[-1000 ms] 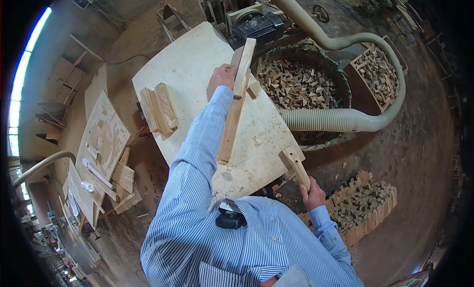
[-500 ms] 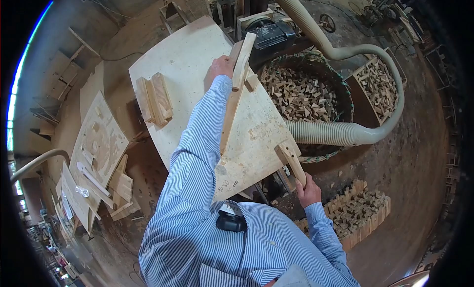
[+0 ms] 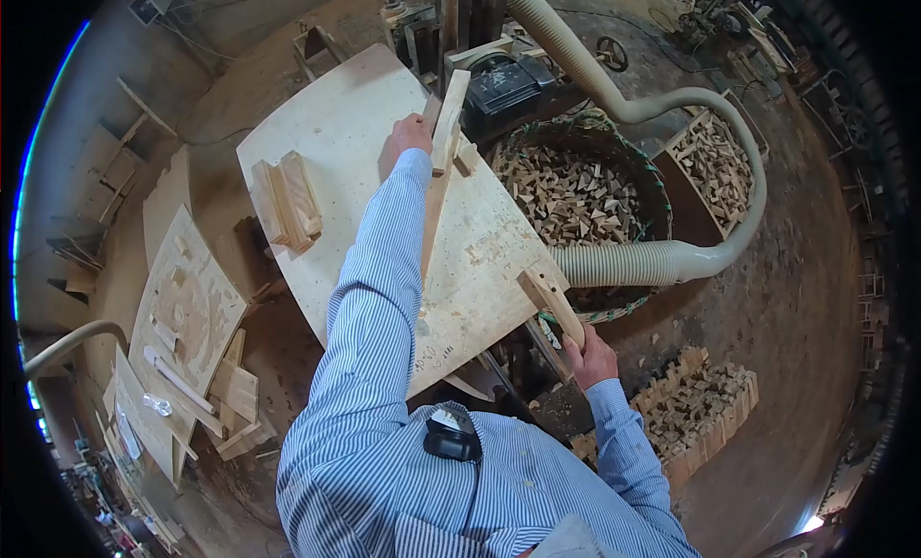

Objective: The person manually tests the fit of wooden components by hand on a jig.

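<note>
At the far side of a pale work table (image 3: 369,88), my left hand (image 3: 412,134) is closed against a brown wood block (image 3: 432,109). The block lies alongside a light wooden guide piece (image 3: 451,117), and its part under the fingers is hidden. Below the hand, a long wood strip (image 3: 434,227) runs along the table, partly behind my forearm. At the table's near right corner, my right hand (image 3: 592,356) is wrapped round the end of a wooden bar (image 3: 554,304). Dark holes show in the bar's far end.
Two grooved wood pieces (image 3: 288,201) lie on the table's left. A black motor (image 3: 506,83) stands beyond it. Right of the table are a basket rim (image 3: 662,189) around wood offcuts, a ribbed hose (image 3: 624,262) and a crate of offcuts (image 3: 718,169). More blocks (image 3: 705,404) are stacked near my right arm.
The whole view has shifted slightly, moving the table and hands left in the picture. Less of the brown block shows beside my left hand. My right hand keeps its grip on the bar.
</note>
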Demonstrator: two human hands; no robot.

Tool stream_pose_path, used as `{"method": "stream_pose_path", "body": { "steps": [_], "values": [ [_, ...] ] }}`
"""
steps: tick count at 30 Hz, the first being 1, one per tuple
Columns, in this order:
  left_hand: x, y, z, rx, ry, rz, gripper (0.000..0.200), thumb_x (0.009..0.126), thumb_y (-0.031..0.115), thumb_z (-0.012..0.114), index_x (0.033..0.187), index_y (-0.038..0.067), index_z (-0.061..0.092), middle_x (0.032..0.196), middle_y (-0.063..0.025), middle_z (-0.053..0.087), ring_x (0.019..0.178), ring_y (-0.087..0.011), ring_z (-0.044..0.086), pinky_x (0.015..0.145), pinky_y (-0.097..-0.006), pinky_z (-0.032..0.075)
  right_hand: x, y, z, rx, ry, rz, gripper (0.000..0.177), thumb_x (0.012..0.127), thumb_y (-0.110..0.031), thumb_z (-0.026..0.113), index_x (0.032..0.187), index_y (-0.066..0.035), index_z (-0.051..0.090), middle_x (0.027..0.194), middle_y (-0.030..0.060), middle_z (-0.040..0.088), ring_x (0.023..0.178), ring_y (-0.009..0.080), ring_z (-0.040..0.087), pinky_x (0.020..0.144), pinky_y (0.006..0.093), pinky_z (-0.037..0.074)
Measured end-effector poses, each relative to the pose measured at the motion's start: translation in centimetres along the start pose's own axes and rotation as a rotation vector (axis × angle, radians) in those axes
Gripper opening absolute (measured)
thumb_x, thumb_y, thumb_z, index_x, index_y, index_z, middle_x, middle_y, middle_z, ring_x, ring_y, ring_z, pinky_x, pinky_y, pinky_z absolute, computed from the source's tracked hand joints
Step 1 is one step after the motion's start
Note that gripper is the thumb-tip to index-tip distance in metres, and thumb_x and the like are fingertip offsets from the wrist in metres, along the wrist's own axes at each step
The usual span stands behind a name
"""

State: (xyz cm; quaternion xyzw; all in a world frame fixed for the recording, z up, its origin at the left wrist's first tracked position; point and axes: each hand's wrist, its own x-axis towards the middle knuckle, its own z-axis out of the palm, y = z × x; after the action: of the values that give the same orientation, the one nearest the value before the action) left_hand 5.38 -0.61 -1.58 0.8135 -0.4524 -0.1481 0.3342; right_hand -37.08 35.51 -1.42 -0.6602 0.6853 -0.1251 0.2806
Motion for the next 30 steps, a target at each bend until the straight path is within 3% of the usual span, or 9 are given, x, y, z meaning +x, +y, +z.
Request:
{"method": "stream_pose_path", "body": {
  "steps": [10,16,22,24,25,27,28,29,30],
  "values": [
    [-3.0,-0.8,0.9,-0.006,-0.031,0.022,0.034,0.099,0.039,0.069,0.125,0.018,0.080,0.127,-0.0204,0.070,0.116,-0.0382,0.070,0.103,-0.0480,0.054,-2.6,1.9,-0.9,0.025,-0.005,-0.008,0.046,0.101,-0.042,0.067,0.135,-0.011,0.063,0.113,0.0201,0.077,0.101,0.0402,0.075,0.089,0.0492,0.059],
    [-7.9,-1.0,1.9,-0.046,0.058,0.066,0.035,0.098,0.030,0.072,0.130,0.018,0.077,0.120,-0.0209,0.069,0.116,-0.0376,0.067,0.105,-0.0461,0.052,-5.3,5.4,-0.9,-0.003,-0.004,-0.034,0.044,0.102,-0.040,0.066,0.135,-0.010,0.062,0.114,0.0197,0.076,0.100,0.0404,0.075,0.088,0.0495,0.060],
    [-11.4,-0.1,0.3,-0.003,0.209,0.219,0.040,0.092,0.018,0.075,0.131,0.011,0.074,0.118,-0.0191,0.068,0.118,-0.0361,0.064,0.103,-0.0449,0.052,-8.0,7.4,-1.6,0.000,-0.003,-0.032,0.044,0.102,-0.040,0.067,0.134,-0.010,0.062,0.114,0.0199,0.076,0.099,0.0406,0.075,0.087,0.0491,0.060],
    [-12.6,-0.3,-0.5,0.184,0.189,0.415,0.038,0.091,0.019,0.075,0.128,0.007,0.075,0.116,-0.0191,0.067,0.114,-0.0370,0.065,0.101,-0.0453,0.053,-8.7,8.1,-1.7,0.012,-0.011,-0.034,0.044,0.102,-0.039,0.067,0.134,-0.010,0.062,0.114,0.0200,0.076,0.099,0.0408,0.075,0.087,0.0489,0.061],
    [-13.4,-0.4,-0.7,0.188,0.191,0.415,0.038,0.091,0.019,0.075,0.128,0.007,0.075,0.116,-0.0191,0.067,0.114,-0.0370,0.065,0.101,-0.0453,0.053,-9.1,8.6,-1.6,0.003,0.005,-0.042,0.044,0.102,-0.039,0.067,0.135,-0.010,0.062,0.114,0.0204,0.076,0.099,0.0411,0.075,0.087,0.0489,0.061],
    [-15.1,-0.6,-0.6,-0.081,0.109,0.422,0.035,0.093,0.022,0.075,0.124,0.006,0.076,0.115,-0.0189,0.067,0.110,-0.0370,0.067,0.099,-0.0458,0.054,-9.5,9.6,-1.5,0.000,0.018,-0.044,0.045,0.102,-0.040,0.068,0.135,-0.010,0.062,0.114,0.0208,0.076,0.099,0.0413,0.075,0.086,0.0489,0.061],
    [-15.6,-0.5,-0.5,-0.180,0.137,0.278,0.035,0.094,0.028,0.075,0.120,0.004,0.077,0.114,-0.0197,0.071,0.109,-0.0361,0.068,0.099,-0.0448,0.054,-9.8,10.1,-1.5,-0.015,0.022,-0.050,0.045,0.102,-0.040,0.068,0.135,-0.010,0.062,0.114,0.0212,0.076,0.099,0.0413,0.075,0.086,0.0488,0.061],
    [-15.7,-1.2,-0.1,-0.173,0.128,0.275,0.035,0.094,0.028,0.075,0.120,0.004,0.077,0.114,-0.0197,0.071,0.109,-0.0361,0.068,0.099,-0.0448,0.054,-10.4,10.6,-1.3,-0.032,0.018,-0.054,0.046,0.101,-0.040,0.068,0.136,-0.010,0.062,0.114,0.0216,0.076,0.099,0.0413,0.075,0.086,0.0488,0.061],
    [-15.1,-2.4,0.5,-0.163,0.064,0.196,0.035,0.096,0.027,0.075,0.120,0.002,0.077,0.106,-0.0174,0.074,0.096,-0.0299,0.071,0.089,-0.0398,0.057,-11.0,10.9,-1.3,-0.032,0.008,-0.051,0.046,0.101,-0.040,0.068,0.136,-0.010,0.062,0.114,0.0216,0.076,0.099,0.0413,0.075,0.086,0.0488,0.061]
  ]
}}
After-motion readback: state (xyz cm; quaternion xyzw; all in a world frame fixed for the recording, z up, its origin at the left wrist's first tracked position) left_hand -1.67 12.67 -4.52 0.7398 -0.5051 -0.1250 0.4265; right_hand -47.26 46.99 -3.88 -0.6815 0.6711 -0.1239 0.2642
